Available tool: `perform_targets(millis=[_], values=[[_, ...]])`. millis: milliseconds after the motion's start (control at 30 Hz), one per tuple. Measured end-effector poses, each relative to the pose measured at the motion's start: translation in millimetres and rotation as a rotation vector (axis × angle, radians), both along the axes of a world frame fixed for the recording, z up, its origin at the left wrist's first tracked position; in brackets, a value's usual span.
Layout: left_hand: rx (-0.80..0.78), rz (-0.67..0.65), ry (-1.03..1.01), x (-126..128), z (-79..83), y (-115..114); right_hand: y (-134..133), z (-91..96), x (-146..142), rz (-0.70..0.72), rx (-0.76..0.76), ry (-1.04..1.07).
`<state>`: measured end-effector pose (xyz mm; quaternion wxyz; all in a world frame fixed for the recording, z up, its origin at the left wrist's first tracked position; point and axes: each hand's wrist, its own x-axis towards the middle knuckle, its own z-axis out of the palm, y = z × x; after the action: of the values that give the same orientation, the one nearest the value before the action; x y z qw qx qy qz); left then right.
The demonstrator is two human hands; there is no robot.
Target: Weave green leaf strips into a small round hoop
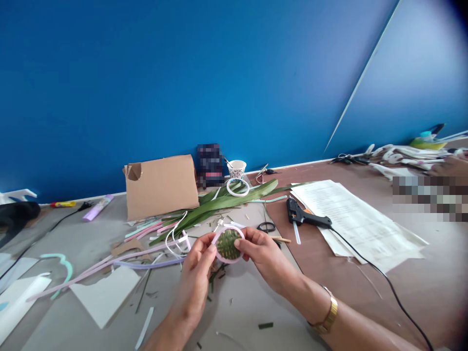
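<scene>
Both my hands hold up a small round piece (228, 244): a pale pink ring filled with woven green leaf strips. My left hand (197, 278) pinches its left rim between thumb and fingers. My right hand (261, 256), with a gold watch on the wrist, grips its right rim. The piece hangs a little above the grey floor sheet (237, 312). Long green leaves (226, 200) lie just behind it, beside pink, white and lilac strips (146, 234).
A black glue gun (305, 217) with its cable lies on the brown floor to the right, next to printed papers (347, 214). Scissors (266, 226) lie behind my right hand. A cardboard box (161, 185), a patterned cup (237, 169) and a white ring (237, 187) stand near the blue wall.
</scene>
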<state>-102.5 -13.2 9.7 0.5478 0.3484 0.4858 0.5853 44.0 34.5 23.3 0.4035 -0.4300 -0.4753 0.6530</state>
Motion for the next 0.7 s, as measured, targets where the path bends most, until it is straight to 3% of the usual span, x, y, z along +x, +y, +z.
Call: perform_targets(millis=[267, 700], values=[[-0.06, 0.029, 0.021, 2.5, 6.1, 2.2, 0.6, -1.7, 4.4, 0.062, -0.011, 0.093], [-0.068, 0.022, 0.066, 8.2, 3.8, 1.7, 1.2, -3.8, 0.8, -0.049, 0.109, -0.054]])
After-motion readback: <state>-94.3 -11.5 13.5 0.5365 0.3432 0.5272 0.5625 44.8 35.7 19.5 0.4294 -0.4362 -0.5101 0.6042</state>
